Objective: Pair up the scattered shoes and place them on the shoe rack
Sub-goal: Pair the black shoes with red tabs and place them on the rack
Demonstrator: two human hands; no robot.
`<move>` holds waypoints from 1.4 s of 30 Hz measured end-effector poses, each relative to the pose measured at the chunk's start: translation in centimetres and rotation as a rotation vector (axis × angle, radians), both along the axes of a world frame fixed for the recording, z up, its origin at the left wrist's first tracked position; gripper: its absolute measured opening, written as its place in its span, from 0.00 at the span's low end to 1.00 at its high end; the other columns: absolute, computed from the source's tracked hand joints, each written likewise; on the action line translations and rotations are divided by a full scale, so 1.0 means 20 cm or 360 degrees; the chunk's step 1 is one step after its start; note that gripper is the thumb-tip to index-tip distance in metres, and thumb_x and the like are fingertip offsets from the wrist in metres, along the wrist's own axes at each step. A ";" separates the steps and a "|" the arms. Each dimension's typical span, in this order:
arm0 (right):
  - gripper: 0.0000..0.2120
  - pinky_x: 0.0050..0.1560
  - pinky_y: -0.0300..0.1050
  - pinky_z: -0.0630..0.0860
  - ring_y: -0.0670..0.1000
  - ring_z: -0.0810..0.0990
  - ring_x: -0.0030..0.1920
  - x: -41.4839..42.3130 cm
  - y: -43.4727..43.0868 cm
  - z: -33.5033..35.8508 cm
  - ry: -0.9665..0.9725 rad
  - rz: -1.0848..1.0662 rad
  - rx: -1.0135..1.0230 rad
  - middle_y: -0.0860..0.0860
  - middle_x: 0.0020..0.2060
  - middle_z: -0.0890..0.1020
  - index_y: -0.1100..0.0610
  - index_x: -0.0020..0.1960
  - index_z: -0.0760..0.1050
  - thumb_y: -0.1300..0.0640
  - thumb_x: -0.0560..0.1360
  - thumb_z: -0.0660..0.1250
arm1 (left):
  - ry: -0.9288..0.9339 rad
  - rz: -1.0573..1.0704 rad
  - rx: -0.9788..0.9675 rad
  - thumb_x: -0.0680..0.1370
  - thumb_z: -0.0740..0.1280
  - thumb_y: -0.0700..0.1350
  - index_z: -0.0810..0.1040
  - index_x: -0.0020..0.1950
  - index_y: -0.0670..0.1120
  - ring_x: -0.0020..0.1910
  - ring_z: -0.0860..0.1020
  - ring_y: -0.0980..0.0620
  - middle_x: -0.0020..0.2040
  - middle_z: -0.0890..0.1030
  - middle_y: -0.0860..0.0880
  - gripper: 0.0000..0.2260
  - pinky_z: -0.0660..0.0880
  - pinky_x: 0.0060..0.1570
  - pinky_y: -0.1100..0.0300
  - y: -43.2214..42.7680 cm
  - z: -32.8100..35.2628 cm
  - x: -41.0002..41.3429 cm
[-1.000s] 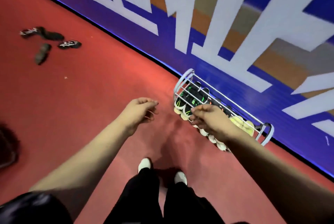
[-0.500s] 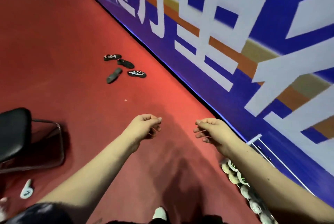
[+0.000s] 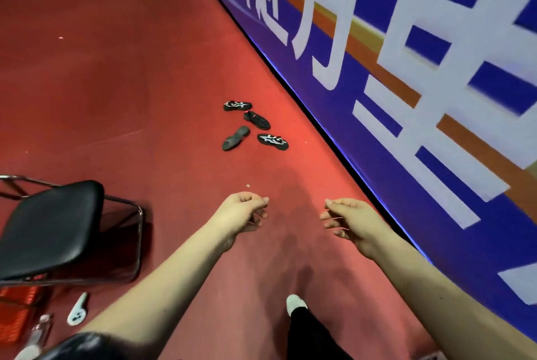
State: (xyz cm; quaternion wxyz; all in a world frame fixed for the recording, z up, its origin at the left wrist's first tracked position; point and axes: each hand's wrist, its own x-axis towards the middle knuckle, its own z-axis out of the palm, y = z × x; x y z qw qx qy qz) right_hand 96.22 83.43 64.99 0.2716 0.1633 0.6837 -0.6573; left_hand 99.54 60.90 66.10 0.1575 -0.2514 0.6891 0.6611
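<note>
Looking down, I saw four dark shoes scattered on the red floor at mid-frame, unpaired and well beyond reach. My left hand and right hand hung loosely curled, gripping nothing. No shoe rack showed; that batch remained to do.

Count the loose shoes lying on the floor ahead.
4, clustered on the red floor near the blue wall: one farthest, one just behind it toward the wall, one sole-up on the left, one nearest on the right. Others may lie out of view.
</note>
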 end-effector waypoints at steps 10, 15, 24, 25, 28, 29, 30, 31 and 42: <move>0.06 0.31 0.38 0.67 0.48 0.76 0.32 -1.08 -0.51 0.02 -0.0029 0.0334 0.0062 0.53 0.37 0.81 0.56 0.43 0.74 0.55 0.77 0.66 | -0.0046 0.0326 0.0023 0.76 0.67 0.43 0.75 0.35 0.46 0.24 0.72 0.54 0.31 0.78 0.47 0.10 0.67 0.28 0.65 -0.43 0.03 -0.84; 0.06 0.32 0.38 0.67 0.47 0.76 0.31 -1.53 -0.86 -0.06 -0.0095 0.0413 0.0097 0.52 0.36 0.81 0.56 0.42 0.74 0.55 0.77 0.65 | -0.0084 0.0397 0.0051 0.76 0.68 0.44 0.74 0.36 0.46 0.24 0.73 0.54 0.31 0.78 0.47 0.09 0.67 0.28 0.66 -0.79 -0.05 -1.23; 0.07 0.30 0.38 0.66 0.48 0.76 0.30 -2.32 -1.44 -0.15 -0.0185 0.0251 0.0205 0.52 0.35 0.80 0.55 0.41 0.73 0.55 0.77 0.66 | -0.0158 0.0195 0.0038 0.76 0.67 0.44 0.74 0.38 0.46 0.25 0.73 0.53 0.31 0.78 0.47 0.08 0.68 0.28 0.66 -1.48 -0.17 -2.12; 0.06 0.30 0.38 0.66 0.47 0.76 0.29 -2.44 -1.50 -0.14 -0.0186 0.0217 0.0229 0.52 0.35 0.80 0.54 0.41 0.73 0.55 0.77 0.66 | -0.0163 0.0168 0.0012 0.76 0.67 0.44 0.74 0.38 0.47 0.26 0.73 0.53 0.32 0.78 0.47 0.08 0.68 0.28 0.66 -1.56 -0.17 -2.24; 0.05 0.31 0.38 0.67 0.46 0.77 0.27 -2.72 -1.63 -0.13 -0.0204 0.0113 0.0299 0.53 0.34 0.81 0.54 0.42 0.75 0.56 0.77 0.66 | -0.0204 0.0095 -0.0032 0.76 0.67 0.44 0.74 0.38 0.47 0.26 0.73 0.53 0.32 0.79 0.47 0.07 0.68 0.29 0.65 -1.74 -0.16 -2.57; 0.05 0.31 0.38 0.67 0.46 0.77 0.27 -2.80 -1.66 -0.15 -0.0222 0.0090 0.0286 0.53 0.35 0.81 0.54 0.42 0.75 0.56 0.77 0.66 | -0.0215 0.0056 -0.0029 0.76 0.67 0.44 0.74 0.38 0.47 0.26 0.73 0.53 0.32 0.79 0.47 0.07 0.68 0.30 0.65 -1.80 -0.17 -2.68; 0.05 0.32 0.38 0.67 0.47 0.78 0.28 -2.87 -1.69 -0.17 -0.0247 0.0072 0.0273 0.53 0.35 0.81 0.54 0.43 0.75 0.55 0.77 0.65 | -0.0220 0.0025 -0.0016 0.76 0.67 0.44 0.74 0.38 0.47 0.25 0.73 0.53 0.32 0.79 0.48 0.07 0.68 0.30 0.65 -1.85 -0.17 -2.77; 0.05 0.33 0.39 0.67 0.48 0.78 0.30 -2.95 -1.72 -0.19 -0.0270 0.0061 0.0282 0.52 0.36 0.81 0.54 0.43 0.75 0.55 0.77 0.65 | -0.0220 -0.0012 -0.0016 0.76 0.67 0.44 0.73 0.38 0.47 0.25 0.73 0.53 0.31 0.79 0.48 0.08 0.68 0.31 0.65 -1.90 -0.19 -2.88; 0.09 0.35 0.39 0.70 0.50 0.79 0.34 -4.01 -2.15 -0.69 -0.0527 -0.0180 0.0303 0.54 0.39 0.81 0.57 0.51 0.77 0.52 0.76 0.65 | -0.0329 -0.0210 -0.0120 0.77 0.65 0.42 0.74 0.41 0.46 0.25 0.72 0.53 0.32 0.77 0.47 0.05 0.67 0.29 0.65 -2.42 -0.43 -4.19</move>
